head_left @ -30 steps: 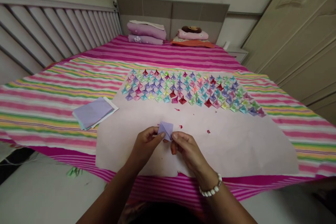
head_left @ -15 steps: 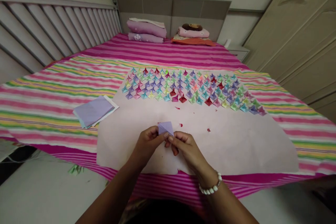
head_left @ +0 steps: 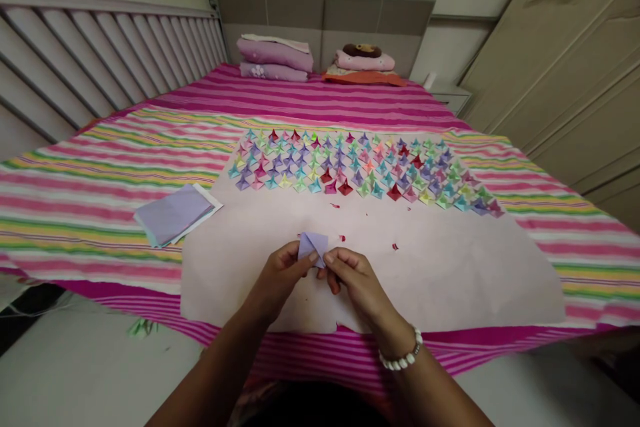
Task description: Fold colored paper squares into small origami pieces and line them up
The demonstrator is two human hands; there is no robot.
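Note:
Between my hands is a small square of folded lilac paper (head_left: 312,245), with a diagonal crease or flap across its face. My left hand (head_left: 283,273) pinches its left side, the thumb lying on the lower front. With thumb and index finger closed, my right hand (head_left: 350,273) grips the lower right corner; a white bead bracelet is on that wrist. Both hands are over a large pale paper sheet (head_left: 450,267) spread on the bed. Farther back on the sheet stand rows of small folded paper pieces (head_left: 345,187) in many colours.
A stack of coloured paper sheets (head_left: 175,213) lies on the striped bedspread (head_left: 80,200) to the left. Tiny red paper scraps (head_left: 395,246) dot the pale sheet. Folded bedding (head_left: 275,57) sits by the headboard (head_left: 295,13). A slatted rail (head_left: 125,60) runs along the left.
My right fingers have shifted slightly along the lower right corner of the lilac paper, and more of its creased face shows. The whole view has moved a little.

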